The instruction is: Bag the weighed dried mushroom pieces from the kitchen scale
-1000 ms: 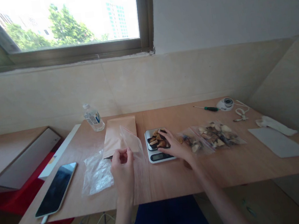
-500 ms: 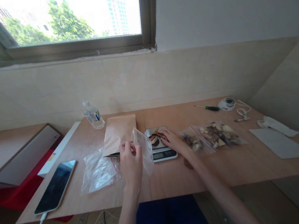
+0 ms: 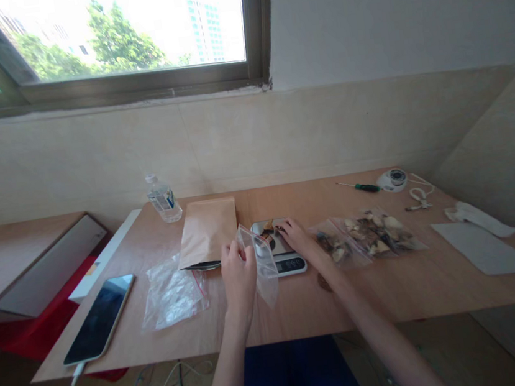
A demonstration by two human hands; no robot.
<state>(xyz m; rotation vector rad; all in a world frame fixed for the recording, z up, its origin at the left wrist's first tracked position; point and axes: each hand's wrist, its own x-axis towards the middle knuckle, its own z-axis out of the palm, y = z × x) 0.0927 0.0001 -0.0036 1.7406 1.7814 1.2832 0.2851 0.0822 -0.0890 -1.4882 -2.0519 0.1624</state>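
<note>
Landmark: scale, mid-table, display facing the person.
Left hand: just left of the scale, fingers pinched on the rim of a clear bag; the bag hangs open-mouthed beside the scale, its lower part slack above the table.
Right hand: on the scale's pan, fingers curled over dried pieces; whether it grips any, cannot tell.
Pieces: a small dark and tan heap on the pan, partly hidden by the bag and the hand.
Right of scale: two filled bags lying flat, touching each other.
Left of scale: brown pouch just beside it; further left a crumpled bag, then a phone near the table edge.
Behind the pouch: water bottle.
Far right of scale: screwdriver, small white device.
Technique (judgement): hold the bag's mouth wide and level with the pan's edge, close against it; move pieces in small pinches so none drop between pan and bag; avoid leaning on the pan.
</note>
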